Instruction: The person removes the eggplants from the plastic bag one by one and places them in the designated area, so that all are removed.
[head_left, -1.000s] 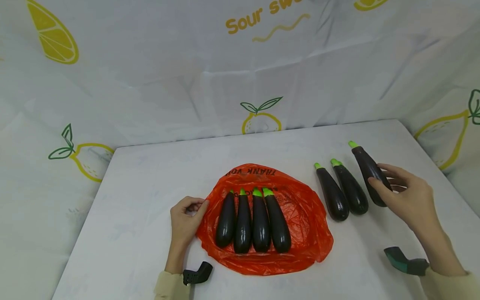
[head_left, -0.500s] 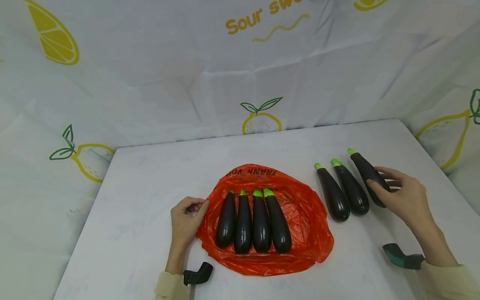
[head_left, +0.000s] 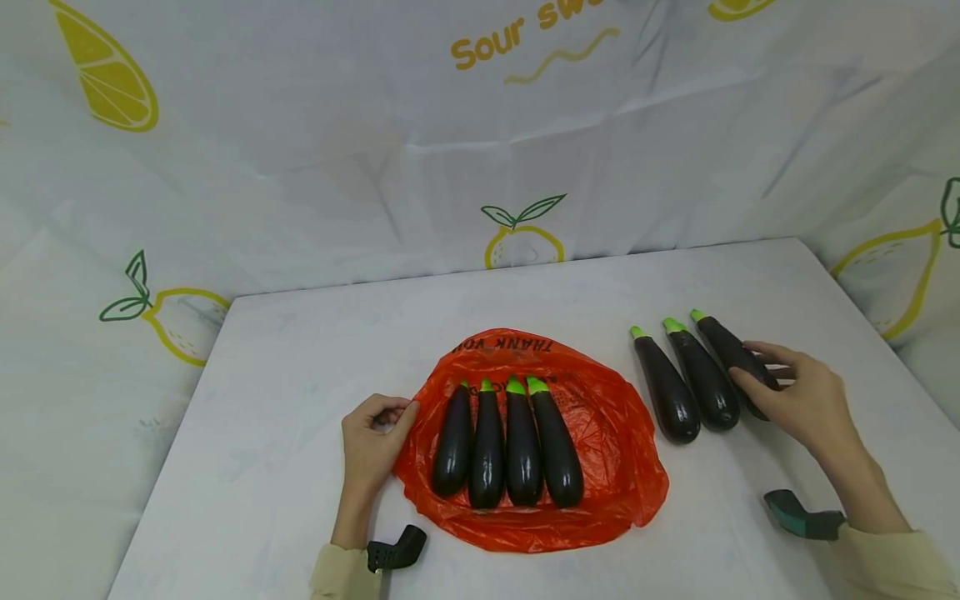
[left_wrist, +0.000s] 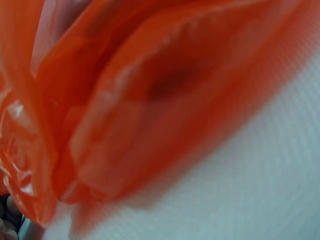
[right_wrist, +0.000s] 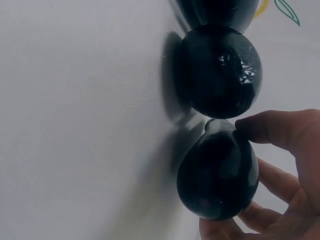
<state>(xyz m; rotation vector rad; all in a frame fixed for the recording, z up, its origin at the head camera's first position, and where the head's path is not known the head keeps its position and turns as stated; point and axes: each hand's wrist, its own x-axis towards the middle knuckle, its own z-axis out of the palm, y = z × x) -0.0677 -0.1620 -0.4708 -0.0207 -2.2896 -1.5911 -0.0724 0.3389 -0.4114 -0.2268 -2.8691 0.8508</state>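
My right hand [head_left: 810, 400] grips a dark eggplant [head_left: 722, 340] with a green stem end, thumb on one side and fingers on the other. Two more eggplants lie close to its left, the middle one [head_left: 701, 377] and the outer one [head_left: 666, 387]. In the right wrist view the held eggplant [right_wrist: 217, 175] is right beside its neighbour [right_wrist: 225, 70]. At the left rim of a flat red plastic bag [head_left: 615, 467], my left hand [head_left: 371, 442] pinches the plastic between thumb and fingers. Several eggplants [head_left: 486, 450] lie side by side on the bag.
The white table [head_left: 247, 433] reaches back to a white curtain [head_left: 315, 167] printed with lemons. A dark device [head_left: 397, 547] shows by the left wrist and another [head_left: 806, 517] by the right. Bag plastic [left_wrist: 150, 100] fills much of the left wrist view.
My right hand has brought its eggplant down and toward the left, close against the middle eggplant. The left hand, the bag and the eggplants on it have stayed in place.
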